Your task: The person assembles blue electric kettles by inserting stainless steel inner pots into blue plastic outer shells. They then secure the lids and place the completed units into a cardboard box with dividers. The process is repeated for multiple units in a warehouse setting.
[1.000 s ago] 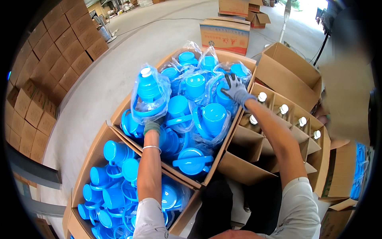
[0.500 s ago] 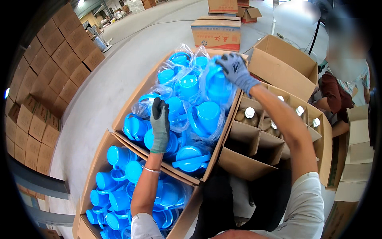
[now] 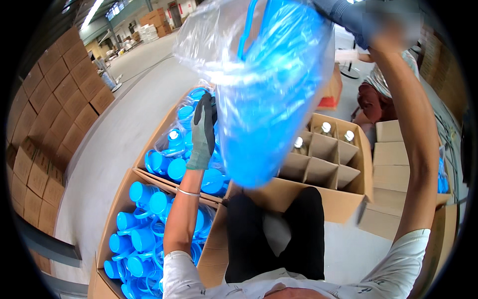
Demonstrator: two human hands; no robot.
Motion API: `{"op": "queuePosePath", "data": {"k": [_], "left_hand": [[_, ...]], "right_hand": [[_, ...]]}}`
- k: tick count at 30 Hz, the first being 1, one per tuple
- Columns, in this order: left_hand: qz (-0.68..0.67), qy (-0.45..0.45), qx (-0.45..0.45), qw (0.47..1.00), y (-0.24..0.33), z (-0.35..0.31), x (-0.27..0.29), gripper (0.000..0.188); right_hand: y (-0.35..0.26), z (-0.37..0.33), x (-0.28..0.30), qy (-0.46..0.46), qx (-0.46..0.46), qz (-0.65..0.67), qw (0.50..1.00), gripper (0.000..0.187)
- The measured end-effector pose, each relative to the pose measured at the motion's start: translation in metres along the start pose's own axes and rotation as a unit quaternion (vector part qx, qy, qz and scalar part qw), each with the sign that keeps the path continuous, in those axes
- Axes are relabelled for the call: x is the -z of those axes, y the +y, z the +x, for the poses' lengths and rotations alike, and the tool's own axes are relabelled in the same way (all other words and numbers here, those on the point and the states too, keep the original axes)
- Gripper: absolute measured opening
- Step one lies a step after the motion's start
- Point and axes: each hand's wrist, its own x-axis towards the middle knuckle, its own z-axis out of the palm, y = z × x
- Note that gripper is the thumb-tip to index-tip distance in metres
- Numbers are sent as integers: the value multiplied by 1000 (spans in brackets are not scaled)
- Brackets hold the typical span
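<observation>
A large blue plastic jug [image 3: 269, 119] in a clear plastic bag fills the upper middle, close to me and blurred by motion. My right hand [image 3: 348, 22], in a grey-blue glove, is raised at the upper right and grips the jug's upper end; its fingers are partly hidden. My left hand [image 3: 202, 134], in a grey glove with dark fingertips, is just left of the jug with fingers stretched upward. Below it stands a cardboard box [image 3: 162, 129] of bagged blue jugs [image 3: 177, 169]. Nearer me, another carton [image 3: 117, 199] is packed with blue jugs [image 3: 144, 239].
On the right stands a divided carton [image 3: 338, 197] with several white-capped bottles [image 3: 326, 128]. Flattened cardboard flaps [image 3: 388, 184] lie beyond it, and a person [image 3: 373, 97] sits behind. Stacked brown cartons [image 3: 59, 89] line the left, near a dark metal rail [image 3: 47, 244].
My right hand has lifted the bagged jug out of the far box, up and toward me. My left hand stays over that box. The view has shifted to the right.
</observation>
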Motion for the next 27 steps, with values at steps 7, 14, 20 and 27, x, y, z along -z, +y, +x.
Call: {"op": "queuePosePath", "data": {"k": [7, 14, 20, 27], "left_hand": [[-411, -76, 258, 871, 18, -64, -59, 42], [-388, -45, 404, 827, 42, -205, -80, 43], [-312, -133, 517, 786, 78, -321, -47, 44], [-183, -394, 558, 707, 64, -287, 62, 45]], "right_hand": [[-115, -126, -46, -299, -243, -63, 921, 50], [-146, -230, -31, -445, -315, 336, 768, 53], [-86, -345, -49, -333, -172, 353, 858, 52], [-166, -279, -37, -269, -272, 436, 815, 61]]}}
